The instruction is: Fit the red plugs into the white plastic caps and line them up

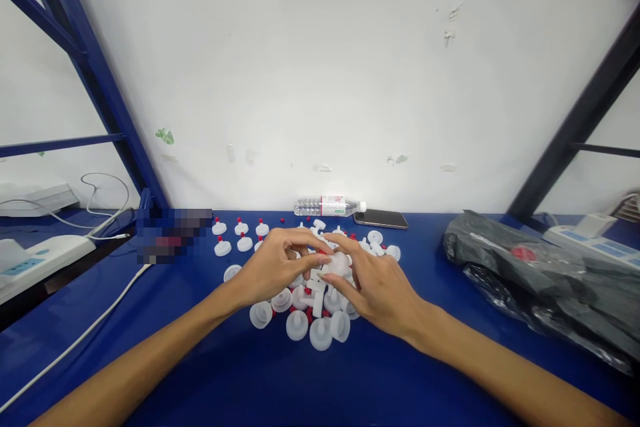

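A heap of small white plastic caps (310,320) with little red plugs among them lies in the middle of the blue table (280,387). My left hand (277,267) and my right hand (373,283) meet over the heap. Their fingertips pinch together on one white cap (340,262). Behind my left hand, several white caps with red tips (241,235) stand upright in rows.
A plastic water bottle (330,207) lies on its side at the wall, with a dark phone (381,218) beside it. A crumpled black plastic bag (545,280) fills the right side. White power strips (35,260) and a white cable (100,320) lie at the left.
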`<state>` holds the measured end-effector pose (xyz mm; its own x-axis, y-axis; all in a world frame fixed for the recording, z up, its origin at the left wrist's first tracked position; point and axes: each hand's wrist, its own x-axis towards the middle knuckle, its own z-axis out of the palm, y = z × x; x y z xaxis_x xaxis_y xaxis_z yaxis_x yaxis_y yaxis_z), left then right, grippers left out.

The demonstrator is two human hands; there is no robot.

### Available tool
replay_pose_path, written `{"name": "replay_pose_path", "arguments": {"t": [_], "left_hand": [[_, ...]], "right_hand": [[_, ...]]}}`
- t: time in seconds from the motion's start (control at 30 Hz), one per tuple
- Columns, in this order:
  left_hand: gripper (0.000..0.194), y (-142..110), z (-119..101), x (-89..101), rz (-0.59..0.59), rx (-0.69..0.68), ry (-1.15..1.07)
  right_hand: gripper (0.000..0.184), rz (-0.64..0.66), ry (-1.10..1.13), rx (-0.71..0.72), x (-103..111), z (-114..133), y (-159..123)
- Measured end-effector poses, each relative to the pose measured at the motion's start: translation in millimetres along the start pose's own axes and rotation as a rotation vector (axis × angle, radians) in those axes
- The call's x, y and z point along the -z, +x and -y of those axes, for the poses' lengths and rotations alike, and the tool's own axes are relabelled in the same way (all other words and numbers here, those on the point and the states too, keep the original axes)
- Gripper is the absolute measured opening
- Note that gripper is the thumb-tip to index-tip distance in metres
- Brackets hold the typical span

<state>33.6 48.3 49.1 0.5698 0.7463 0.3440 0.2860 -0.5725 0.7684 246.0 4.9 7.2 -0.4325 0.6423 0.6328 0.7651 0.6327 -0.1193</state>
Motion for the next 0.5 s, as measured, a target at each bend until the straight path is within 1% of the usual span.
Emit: {"name": "replay_pose_path", "arguments": {"t": [0.1, 0.17, 0.23, 0.27, 0.3, 0.37, 0.43, 0.5], "left_hand": [[0.028, 4, -1, 12.7, -0.088, 0.004, 0.141], [0.030, 8, 3, 28.6, -0.180, 0.022, 0.292], [0.027, 12, 13, 47.3, -0.263, 0.056, 0.484], [0.024, 14, 19, 56.3, -0.286, 0.080, 0.584], [0.023, 16, 26, 64.5, -0.291, 0.112, 0.676], [0.023, 19, 41, 76.5, -0.260, 0.182, 0.820], [0.025, 21, 54, 82.6, -0.202, 0.238, 0.914], [0.026, 22, 63, 84.2, -0.139, 0.272, 0.966]], "right_hand": [[0.057, -0.063, 0.023, -0.039, 4, 2, 2], [0.054, -0.087, 0.046, -0.073, 7, 2, 3], [0.049, -0.090, 0.055, -0.093, 8, 3, 4], [0.047, -0.086, 0.056, -0.094, 8, 3, 4], [0.046, -0.078, 0.056, -0.093, 8, 3, 4], [0.045, -0.061, 0.058, -0.089, 7, 4, 4], [0.043, -0.040, 0.059, -0.089, 6, 5, 3], [0.043, -0.020, 0.059, -0.092, 6, 6, 3]]}}
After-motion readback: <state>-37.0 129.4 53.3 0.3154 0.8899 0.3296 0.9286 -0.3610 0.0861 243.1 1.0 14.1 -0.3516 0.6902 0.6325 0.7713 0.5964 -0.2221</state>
